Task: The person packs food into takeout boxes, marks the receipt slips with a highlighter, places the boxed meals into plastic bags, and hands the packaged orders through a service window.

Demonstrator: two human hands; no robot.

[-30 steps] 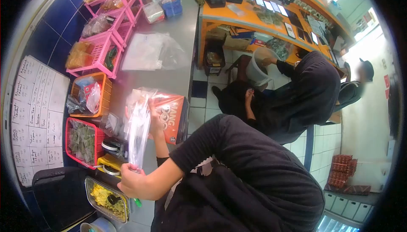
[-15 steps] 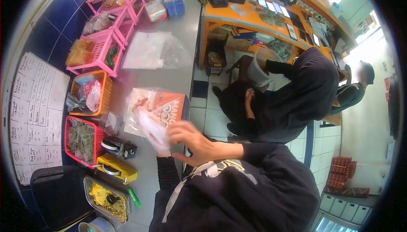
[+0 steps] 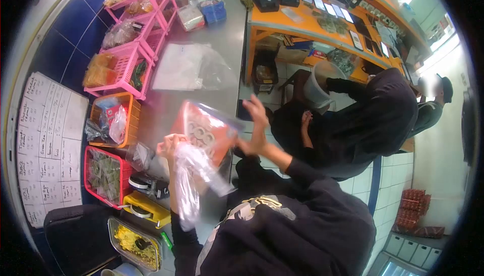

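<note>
My left hand is closed at the near left corner of an orange printed box. A crumpled clear plastic bag hangs from that hand along the forearm. Whether the fingers also grip the box is hard to see through the blur. The box looks tilted above the steel table, with a plastic sheen over its face. At the right edge of the box is my right hand, its fingers spread and nothing held in them.
Flat clear bags lie beyond the box. Pink shelves, an orange basket and a red basket line the left side, with a yellow tape dispenser nearer. A seated person is close on the right.
The box has turned from lying flat on the table to a tilted position. My right hand has moved away from my left hand to the box's right edge. The plastic now hangs off my left hand.
</note>
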